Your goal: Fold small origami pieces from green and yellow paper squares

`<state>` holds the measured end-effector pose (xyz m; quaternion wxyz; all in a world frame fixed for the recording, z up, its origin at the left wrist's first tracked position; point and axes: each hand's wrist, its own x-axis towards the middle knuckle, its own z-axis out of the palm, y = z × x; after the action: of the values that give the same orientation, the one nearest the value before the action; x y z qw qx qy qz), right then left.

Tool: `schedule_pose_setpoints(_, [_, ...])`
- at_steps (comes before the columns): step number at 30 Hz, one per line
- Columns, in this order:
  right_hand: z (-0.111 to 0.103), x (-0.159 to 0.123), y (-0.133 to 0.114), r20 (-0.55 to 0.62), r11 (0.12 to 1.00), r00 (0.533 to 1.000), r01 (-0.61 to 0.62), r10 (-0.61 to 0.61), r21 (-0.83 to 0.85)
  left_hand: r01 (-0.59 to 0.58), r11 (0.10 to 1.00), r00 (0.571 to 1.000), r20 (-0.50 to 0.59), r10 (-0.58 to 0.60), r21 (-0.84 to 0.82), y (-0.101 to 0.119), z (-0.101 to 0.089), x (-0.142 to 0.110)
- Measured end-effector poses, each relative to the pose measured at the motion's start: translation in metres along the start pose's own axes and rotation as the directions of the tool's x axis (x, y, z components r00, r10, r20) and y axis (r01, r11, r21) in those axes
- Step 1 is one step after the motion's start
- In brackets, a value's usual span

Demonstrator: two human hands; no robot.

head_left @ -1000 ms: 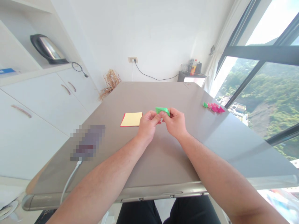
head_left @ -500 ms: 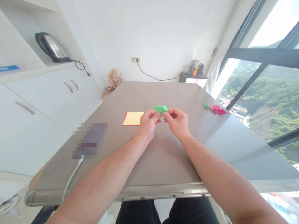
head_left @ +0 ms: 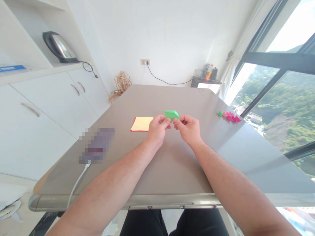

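A small folded piece of green paper (head_left: 171, 114) is pinched between both hands above the middle of the grey table (head_left: 172, 164). My left hand (head_left: 157, 129) grips its lower left edge with thumb and fingers closed. My right hand (head_left: 189, 128) pinches its lower right edge, fingers curled. A stack of square paper sheets (head_left: 142, 124), yellow on top with a red edge, lies flat just left of my left hand.
Several small folded pink pieces and a green one (head_left: 229, 116) sit in a row near the table's right edge. A blurred object with a white cable (head_left: 96, 146) lies at the left. A kettle (head_left: 59, 47) stands on the cabinet; big windows are at the right.
The green paper piece has been turned and pressed slightly between the fingers; both hands stay together in the same place. The view has shifted a little.
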<state>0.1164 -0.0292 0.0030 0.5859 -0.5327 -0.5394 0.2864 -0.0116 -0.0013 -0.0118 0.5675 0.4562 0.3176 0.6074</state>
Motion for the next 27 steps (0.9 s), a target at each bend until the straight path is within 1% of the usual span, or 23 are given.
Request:
schedule_pose_setpoints(5, [-0.0032,0.001,-0.0003,-0.007,0.998,1.0,0.012,-0.013,-0.065,0.004,0.998,0.999,0.046,-0.006,0.058,0.0009,-0.0003,-0.0003])
schedule_pose_setpoints(9, [-0.0052,0.0017,0.0001,0.041,0.994,0.999,0.012,-0.007,-0.113,0.008,0.997,0.996,0.087,-0.015,0.08,0.0038,-0.0024,0.0009])
schedule_pose_setpoints(12, [-0.0064,0.0017,0.001,0.09,0.993,0.996,0.012,-0.001,-0.118,0.024,0.998,0.996,0.081,-0.029,0.067,0.0061,-0.0042,0.0022])
schedule_pose_setpoints(18, [-0.009,0.0038,0.0034,0.144,0.995,0.99,0.016,-0.001,-0.099,0.036,0.999,0.996,0.079,-0.038,0.022,0.0057,-0.005,0.0038])
schedule_pose_setpoints(22, [-0.009,0.004,0.0047,0.177,0.996,0.984,0.007,0.009,-0.091,0.03,0.999,0.999,0.041,-0.031,0.023,0.0052,-0.0037,0.0039])
schedule_pose_setpoints(24, [-0.0083,0.0029,0.0049,0.14,0.994,0.99,0.035,-0.021,-0.099,0.031,0.999,0.999,0.012,-0.031,0.038,0.0058,-0.0035,0.0041])
schedule_pose_setpoints(26, [-0.0074,0.0012,0.0047,0.076,0.988,0.991,0.121,-0.114,-0.092,0.004,0.997,1.0,-0.003,-0.004,0.075,0.0064,-0.0042,0.0045])
schedule_pose_setpoints(27, [-0.0071,0.0005,0.0044,0.046,0.981,0.984,0.176,-0.173,-0.082,-0.022,0.993,1.0,0.0,0.022,0.112,0.0064,-0.0048,0.0048])
